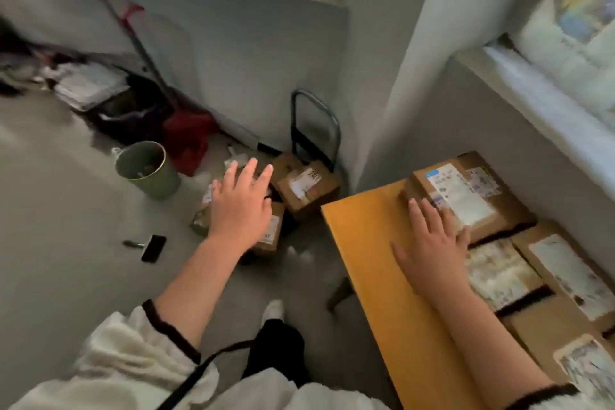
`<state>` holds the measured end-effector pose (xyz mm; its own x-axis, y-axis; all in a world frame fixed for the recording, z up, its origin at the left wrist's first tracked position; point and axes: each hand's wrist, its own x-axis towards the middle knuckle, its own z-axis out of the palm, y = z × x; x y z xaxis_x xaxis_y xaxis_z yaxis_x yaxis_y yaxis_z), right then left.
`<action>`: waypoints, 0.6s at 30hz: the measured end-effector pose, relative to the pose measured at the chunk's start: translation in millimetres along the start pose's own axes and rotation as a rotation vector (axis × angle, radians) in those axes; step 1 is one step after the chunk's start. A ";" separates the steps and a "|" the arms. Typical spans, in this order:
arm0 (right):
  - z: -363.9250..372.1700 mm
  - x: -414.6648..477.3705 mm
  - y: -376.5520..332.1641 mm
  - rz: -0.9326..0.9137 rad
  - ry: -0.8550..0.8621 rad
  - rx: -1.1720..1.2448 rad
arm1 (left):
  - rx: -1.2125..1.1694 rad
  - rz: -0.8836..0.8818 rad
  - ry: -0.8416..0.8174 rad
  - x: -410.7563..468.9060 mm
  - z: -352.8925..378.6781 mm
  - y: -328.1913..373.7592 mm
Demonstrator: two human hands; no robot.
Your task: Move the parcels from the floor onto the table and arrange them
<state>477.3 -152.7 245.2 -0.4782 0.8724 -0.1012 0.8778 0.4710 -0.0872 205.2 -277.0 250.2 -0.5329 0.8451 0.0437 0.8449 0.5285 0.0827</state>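
Several brown cardboard parcels with white labels lie on the yellow table (366,243) along the wall at the right. The far one (466,196) sits at the table's back corner. My right hand (429,243) rests flat against its near side, fingers spread, gripping nothing. More parcels lie on the grey floor by the wall corner: one labelled box (309,190) and another (269,233) partly hidden under my left hand (239,206). That hand hovers open above them, palm down, fingers apart.
A green bucket (146,170) stands on the floor left of the parcels. A red broom (186,133) leans on the wall beside dark bags and papers. A folded metal trolley (316,130) stands in the corner. A small black object (153,248) lies on the floor. My foot (273,309) is near the table leg.
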 end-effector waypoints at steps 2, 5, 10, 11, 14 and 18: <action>5.1 20.2 -31.4 -0.120 -0.034 -0.038 | -0.010 -0.129 -0.022 -6.5 3.8 -38.8; 11.9 57.6 -78.6 -0.215 -0.068 -0.054 | -0.028 -0.259 -0.053 -7.7 13.7 -88.0; 35.9 129.1 -144.4 -0.256 -0.153 -0.065 | -0.019 -0.323 -0.137 40.4 45.0 -158.9; 40.6 144.0 -153.5 -0.239 -0.174 -0.066 | -0.021 -0.324 -0.160 58.1 51.2 -169.9; 51.5 185.7 -177.9 -0.192 -0.244 -0.064 | -0.040 -0.316 -0.216 111.1 68.3 -193.5; 72.8 242.3 -213.5 -0.173 -0.322 -0.011 | -0.075 -0.331 -0.267 172.8 98.5 -225.2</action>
<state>172.0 -51.5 167.2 -0.6024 0.6948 -0.3930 0.7827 0.6107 -0.1201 -72.5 -242.0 141.0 -0.7357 0.6272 -0.2557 0.6193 0.7757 0.1211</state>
